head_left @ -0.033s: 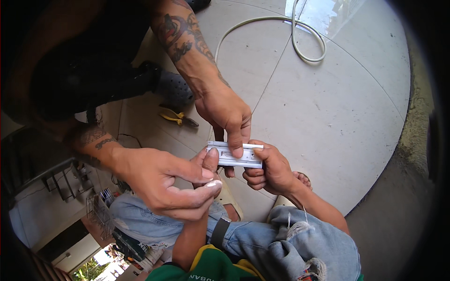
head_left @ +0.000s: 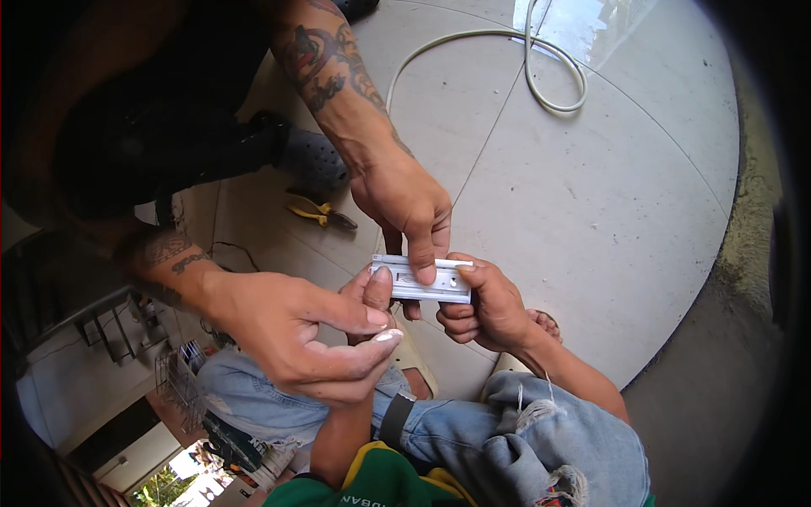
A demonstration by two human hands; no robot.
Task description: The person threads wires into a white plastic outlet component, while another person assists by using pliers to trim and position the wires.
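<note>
While pale floor tiles [head_left: 591, 220] spread beneath and a white cable [head_left: 553, 97] loops far off, a co-worker's tattooed hand [head_left: 405, 203] presses a finger onto a small white slotted plate [head_left: 422, 286]. The right hand [head_left: 494, 308] clasps the plate's right end. The left hand [head_left: 372, 291] shows only a thumb at its left end; its grip cannot be told. Yellow-handled pliers [head_left: 317, 211] lie beyond.

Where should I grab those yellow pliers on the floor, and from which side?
By the yellow handles, coming from the left and above. The pliers lie flat on the tile floor, handles to the left, dark nose pointing right.
</note>
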